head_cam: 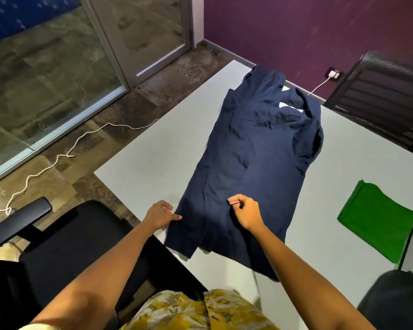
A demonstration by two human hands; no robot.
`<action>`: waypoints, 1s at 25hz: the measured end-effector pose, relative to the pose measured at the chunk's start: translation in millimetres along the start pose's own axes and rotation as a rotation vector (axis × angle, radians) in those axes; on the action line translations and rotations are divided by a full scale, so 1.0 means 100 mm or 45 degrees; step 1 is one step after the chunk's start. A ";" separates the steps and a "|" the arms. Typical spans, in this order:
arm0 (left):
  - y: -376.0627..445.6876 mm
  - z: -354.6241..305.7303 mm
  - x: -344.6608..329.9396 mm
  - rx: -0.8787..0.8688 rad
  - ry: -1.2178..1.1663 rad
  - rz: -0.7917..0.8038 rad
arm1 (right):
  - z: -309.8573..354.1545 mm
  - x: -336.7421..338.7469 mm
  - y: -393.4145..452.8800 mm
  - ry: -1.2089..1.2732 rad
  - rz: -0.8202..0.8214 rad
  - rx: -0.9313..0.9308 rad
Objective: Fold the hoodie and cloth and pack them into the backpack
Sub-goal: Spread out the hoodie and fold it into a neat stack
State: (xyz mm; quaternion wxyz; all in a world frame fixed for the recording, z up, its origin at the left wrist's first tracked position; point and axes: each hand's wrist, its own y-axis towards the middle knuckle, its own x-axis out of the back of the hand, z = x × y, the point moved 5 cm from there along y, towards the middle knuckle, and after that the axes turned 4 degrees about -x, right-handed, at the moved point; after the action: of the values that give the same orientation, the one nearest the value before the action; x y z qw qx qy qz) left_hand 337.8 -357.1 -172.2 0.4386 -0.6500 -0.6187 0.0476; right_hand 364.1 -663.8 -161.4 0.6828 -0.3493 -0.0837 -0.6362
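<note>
A navy hoodie [250, 163] lies flat and lengthwise on the white table [153, 148], hood at the far end, sleeves folded in. My left hand [161, 214] is at the hoodie's near left edge, with the thumb lying over the fabric and pinching it. My right hand [246, 211] hovers just above the hoodie's lower middle; its fingers are loosely curled and hold nothing. A green cloth [377, 217] lies flat on the table to the right, apart from the hoodie. A dark rounded object [396, 298] at the bottom right may be the backpack; I cannot tell.
A black office chair [65, 248] stands against the table's near left side. A black mesh chair [382, 96] is at the far right. A white cable [57, 160] snakes across the floor on the left, and another runs to a wall socket [333, 73].
</note>
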 end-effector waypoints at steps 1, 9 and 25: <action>0.07 -0.11 0.03 -0.034 0.016 -0.006 | 0.01 0.07 0.09 0.056 -0.048 -0.041; 0.93 -1.45 0.11 -0.295 0.171 0.021 | 0.13 0.50 0.89 0.515 -0.309 -0.410; 2.70 -3.54 -0.25 -0.495 0.099 0.141 | 0.05 0.35 1.64 1.109 -0.329 -0.654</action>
State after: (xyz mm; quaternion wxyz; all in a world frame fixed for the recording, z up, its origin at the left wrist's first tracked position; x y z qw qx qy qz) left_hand 752.1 -518.8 -137.4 0.3251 -0.7568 -0.5623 -0.0740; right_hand 524.1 -698.1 -198.9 0.4625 -0.1953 0.3246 -0.8016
